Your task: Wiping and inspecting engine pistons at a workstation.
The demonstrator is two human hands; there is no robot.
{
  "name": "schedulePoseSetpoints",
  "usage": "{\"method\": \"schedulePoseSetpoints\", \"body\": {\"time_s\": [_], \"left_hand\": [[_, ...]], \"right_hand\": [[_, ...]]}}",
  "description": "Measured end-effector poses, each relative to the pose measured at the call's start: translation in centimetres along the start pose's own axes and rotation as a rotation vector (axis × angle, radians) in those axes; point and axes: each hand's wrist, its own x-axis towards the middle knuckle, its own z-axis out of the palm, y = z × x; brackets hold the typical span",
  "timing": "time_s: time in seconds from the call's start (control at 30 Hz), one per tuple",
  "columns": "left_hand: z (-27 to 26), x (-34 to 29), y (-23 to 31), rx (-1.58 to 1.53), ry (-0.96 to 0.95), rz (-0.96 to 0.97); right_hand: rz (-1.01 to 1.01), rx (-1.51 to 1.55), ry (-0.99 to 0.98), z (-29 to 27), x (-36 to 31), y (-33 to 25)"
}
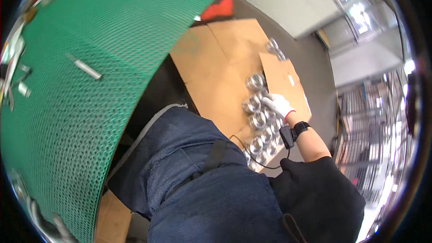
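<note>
Shiny round pieces (258,119): clustered on brown cardboard (211,81), beside our right hand (277,104) and toward our body.
Glove: white, fingers bent; whether they grip a piece, we cannot tell.

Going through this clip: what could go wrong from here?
The black cable looping from the wrist device could snag on the shiny round parts. Those parts sit crowded, so the gloved right hand might knock neighbours together. The silvery rod on the green mat might roll if bumped.
</note>
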Motion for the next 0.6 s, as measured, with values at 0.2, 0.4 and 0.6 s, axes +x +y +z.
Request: {"method": "schedulePoseSetpoints", "body": {"time_s": [0.2,0.4,0.6], "left_hand": [[5.3,1.6,7.7,-1.175,-0.862,0.325],[9.0,-3.3,8.2,-1.289,-0.662,-0.949],[13.1,-4.9,8.3,-1.293,0.210,-1.267]], "right_hand": [[0.270,-0.172,-0.361,17.3,-13.4,25.2],[0.349,0.441,-0.744,28.8,-17.1,17.3],[0.370,0.210,-0.515,32.2,-8.9,15.0]]}}
